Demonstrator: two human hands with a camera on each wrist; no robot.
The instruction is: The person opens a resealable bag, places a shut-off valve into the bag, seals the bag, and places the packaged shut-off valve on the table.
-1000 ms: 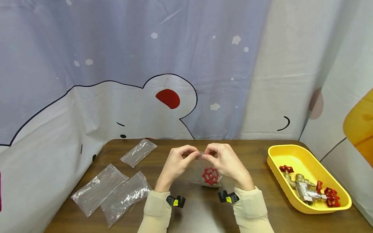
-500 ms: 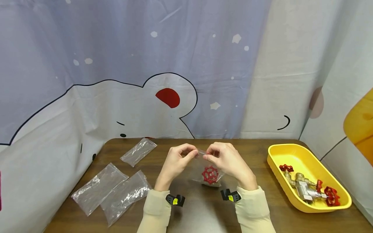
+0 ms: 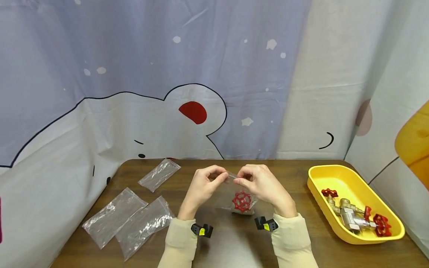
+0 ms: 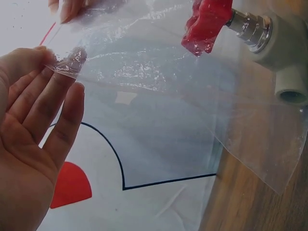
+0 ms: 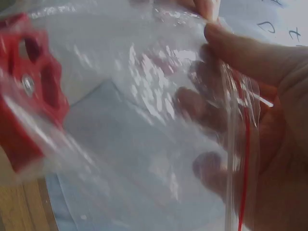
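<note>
Upright on the table stands a clear zip bag [image 3: 225,197] with a valve [image 3: 242,202] inside it. The valve has a red handwheel and, in the left wrist view, a pale body [image 4: 284,53] with a metal stem. My left hand [image 3: 203,186] pinches the bag's top edge between thumb and fingertips. At the same edge, a short way to the right, my right hand [image 3: 263,186] pinches the plastic with thumb and index finger. A red line [image 5: 246,168] runs along the zip strip in the right wrist view, where the right fingers show through the film.
Several flat clear zip bags lie at the left: one bag [image 3: 159,175] towards the back, another bag [image 3: 115,216] nearer, and a third bag [image 3: 145,227] overlapping it. A yellow tray [image 3: 338,172] at the right holds metal valves [image 3: 350,219] with red handles. A printed curtain [image 3: 248,74] hangs behind.
The right hand has shifted slightly right, widening the gap between the hands, so more of the zip strip shows between them. The left hand and the valve have hardly moved.
</note>
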